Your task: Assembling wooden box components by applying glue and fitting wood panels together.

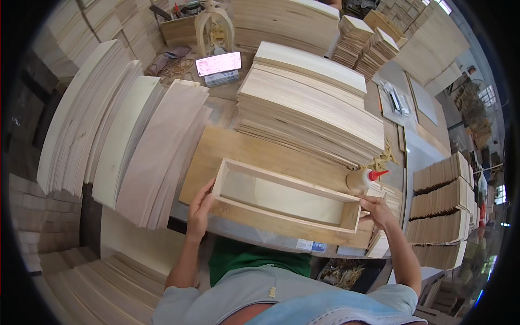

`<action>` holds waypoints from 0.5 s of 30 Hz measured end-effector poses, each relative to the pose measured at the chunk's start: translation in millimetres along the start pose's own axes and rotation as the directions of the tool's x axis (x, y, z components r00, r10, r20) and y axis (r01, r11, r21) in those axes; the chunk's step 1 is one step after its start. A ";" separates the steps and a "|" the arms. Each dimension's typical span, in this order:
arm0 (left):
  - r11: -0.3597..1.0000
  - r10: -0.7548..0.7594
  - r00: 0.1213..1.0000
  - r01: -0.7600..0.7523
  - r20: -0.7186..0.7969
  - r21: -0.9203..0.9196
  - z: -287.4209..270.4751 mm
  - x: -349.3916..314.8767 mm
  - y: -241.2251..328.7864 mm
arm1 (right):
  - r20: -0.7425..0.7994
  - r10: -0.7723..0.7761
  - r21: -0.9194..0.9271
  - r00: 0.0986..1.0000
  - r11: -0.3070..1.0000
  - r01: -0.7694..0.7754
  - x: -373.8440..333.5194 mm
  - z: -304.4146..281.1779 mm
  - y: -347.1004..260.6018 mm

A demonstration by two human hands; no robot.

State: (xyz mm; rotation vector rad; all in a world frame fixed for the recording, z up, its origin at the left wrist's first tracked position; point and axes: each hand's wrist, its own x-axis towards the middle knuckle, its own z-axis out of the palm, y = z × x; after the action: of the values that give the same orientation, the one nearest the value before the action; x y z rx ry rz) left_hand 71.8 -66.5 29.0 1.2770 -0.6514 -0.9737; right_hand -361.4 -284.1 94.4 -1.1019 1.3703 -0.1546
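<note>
A long, shallow box of pale wood (287,218), open at the top, lies over a brown wooden board (216,145) at the near edge of the worktable. My left hand (200,210) is closed on its left end, with fingers along the outer side. On the opposite end, my right hand (377,211) grips the short wall between thumb and fingers. Just beyond that right corner is a whitish glue bottle (357,180) with a red pointed nozzle. Thin wooden strips (379,246) lie partly beneath my right hand and forearm.
Stacked planks (309,116) stand behind the box. More upright boards (146,157) crowd the left side. A phone with a lit screen (218,64) leans on a small box (222,78) at the back. Bundled wooden pieces (439,211) stand at the right.
</note>
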 end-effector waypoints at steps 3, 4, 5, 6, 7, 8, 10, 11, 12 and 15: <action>0.995 0.001 0.998 -0.007 0.056 0.103 -15.5 7.4 -12.4 | -0.033 -0.139 -0.036 0.990 0.990 0.138 11.8 2.4 20.3; 0.998 0.029 0.996 -0.034 0.084 0.057 -20.9 10.4 -16.6 | -0.005 -0.103 -0.058 0.995 0.993 0.103 11.5 4.1 23.3; 0.999 0.052 0.993 -0.053 0.102 0.008 -25.0 12.5 -18.4 | -0.092 -0.218 -0.022 0.972 0.976 0.217 9.1 3.4 25.4; 0.998 0.063 0.987 -0.064 0.148 0.000 -23.5 14.8 -6.2 | -0.181 -0.318 0.005 0.931 0.946 0.324 4.1 1.9 32.0; 0.997 0.076 0.977 -0.075 0.200 -0.011 -19.2 10.2 5.2 | -0.254 -0.387 -0.144 0.887 0.922 0.361 -9.7 0.2 30.7; 0.994 0.104 0.976 -0.099 0.191 -0.034 -14.4 8.6 1.0 | -0.312 -0.490 -0.287 0.814 0.865 0.411 -10.0 1.4 15.0; 0.993 0.117 0.981 -0.111 0.154 -0.046 -6.8 1.7 -10.6 | -0.267 -0.692 -0.523 0.670 0.688 0.503 -8.3 29.4 -17.8; 0.990 0.143 0.983 -0.139 0.112 -0.039 -3.2 -1.5 -17.4 | -0.192 -0.705 -0.499 0.683 0.670 0.550 -7.5 55.1 -36.9; 0.985 0.173 0.982 -0.171 0.077 -0.030 1.0 -3.5 -22.4 | -0.123 -0.717 -0.471 0.686 0.651 0.596 -2.9 88.0 -56.5; 0.984 0.178 0.980 -0.178 -0.087 -0.001 24.8 -9.7 -25.7 | 0.255 -0.793 -0.602 0.553 0.317 0.733 15.0 194.0 -104.9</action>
State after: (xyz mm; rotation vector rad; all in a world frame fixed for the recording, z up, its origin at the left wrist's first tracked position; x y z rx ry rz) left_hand 40.1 -70.0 10.1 1.2236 -0.6809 -0.7698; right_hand -145.2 -246.1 120.9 -2.3746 0.8271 -0.4458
